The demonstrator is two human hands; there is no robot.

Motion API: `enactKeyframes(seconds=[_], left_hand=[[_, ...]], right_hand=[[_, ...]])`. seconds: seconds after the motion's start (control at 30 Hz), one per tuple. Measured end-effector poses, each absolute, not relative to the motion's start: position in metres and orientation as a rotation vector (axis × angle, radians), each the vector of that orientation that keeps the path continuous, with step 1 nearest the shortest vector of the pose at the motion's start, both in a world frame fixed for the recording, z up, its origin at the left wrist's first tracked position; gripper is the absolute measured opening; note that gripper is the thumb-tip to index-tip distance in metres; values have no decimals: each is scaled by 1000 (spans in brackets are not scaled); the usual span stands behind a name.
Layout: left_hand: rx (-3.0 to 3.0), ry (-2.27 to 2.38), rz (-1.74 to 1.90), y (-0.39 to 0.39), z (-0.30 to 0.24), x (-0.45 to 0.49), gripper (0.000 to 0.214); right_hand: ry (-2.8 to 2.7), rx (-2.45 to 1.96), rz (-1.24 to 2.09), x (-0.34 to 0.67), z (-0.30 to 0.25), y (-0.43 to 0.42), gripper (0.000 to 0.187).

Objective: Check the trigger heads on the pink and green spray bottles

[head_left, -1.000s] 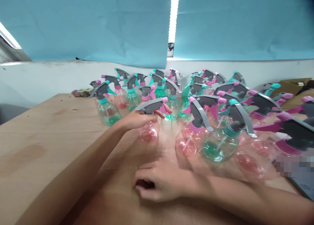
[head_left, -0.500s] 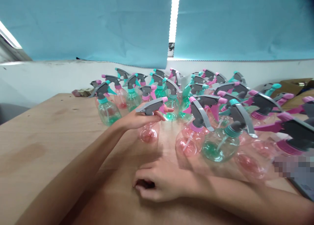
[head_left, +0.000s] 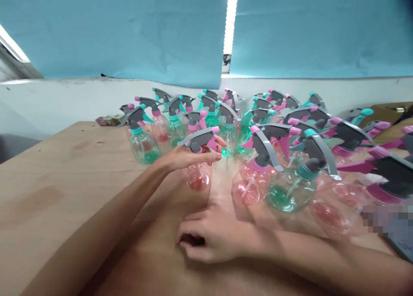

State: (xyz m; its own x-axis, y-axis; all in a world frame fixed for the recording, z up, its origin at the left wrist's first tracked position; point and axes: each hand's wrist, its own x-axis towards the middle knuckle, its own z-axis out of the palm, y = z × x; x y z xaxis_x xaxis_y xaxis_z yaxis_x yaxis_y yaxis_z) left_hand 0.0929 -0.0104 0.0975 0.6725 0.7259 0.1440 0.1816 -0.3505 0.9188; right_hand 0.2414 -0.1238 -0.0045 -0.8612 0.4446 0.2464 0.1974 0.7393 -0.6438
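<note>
My left hand [head_left: 182,157] is wrapped round the neck of a pink spray bottle [head_left: 198,178], just under its grey and pink trigger head. The bottle stands upright on the wooden table [head_left: 80,167]. Nearer to me, my right hand [head_left: 211,238] rests on the tabletop, its fingers curled in, with nothing visible in them. To the right stand another pink spray bottle [head_left: 248,186] and a green spray bottle [head_left: 290,190], both apart from my hands. A green spray bottle [head_left: 145,147] is left of my left hand.
Several more pink and green spray bottles crowd the back and right of the table. A phone-like device [head_left: 398,235], partly blurred out, lies at the right edge. A cardboard box [head_left: 383,111] sits behind at right. Blue sheeting [head_left: 129,33] hangs above the white wall [head_left: 80,100].
My left fingers and thumb have shifted and curled closer round the bottle's neck. The right hand stays where it was. The view has moved very slightly.
</note>
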Motion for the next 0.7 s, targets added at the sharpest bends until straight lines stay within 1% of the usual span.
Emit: enactKeyframes(seconds=[0.17,0.33,0.5,0.6,0.7], left_hand=[[1911,685,654,-10,98,94,29],[1955,688,647,-8,96,92,36],[1914,725,723,-7,88,93,35],[1983,746,757,-5,84,96,41],[1929,728,807,-2,79,99,48]], right_hand=[[-2580,-515,854,242,0,-125,11],[-2575,-506,825,242,-2,-124,12],[-2548,-466,826,242,-5,-123,11],[-2557,-467,840,241,-6,-123,14],[-2561,-474,840,241,-6,-124,16]])
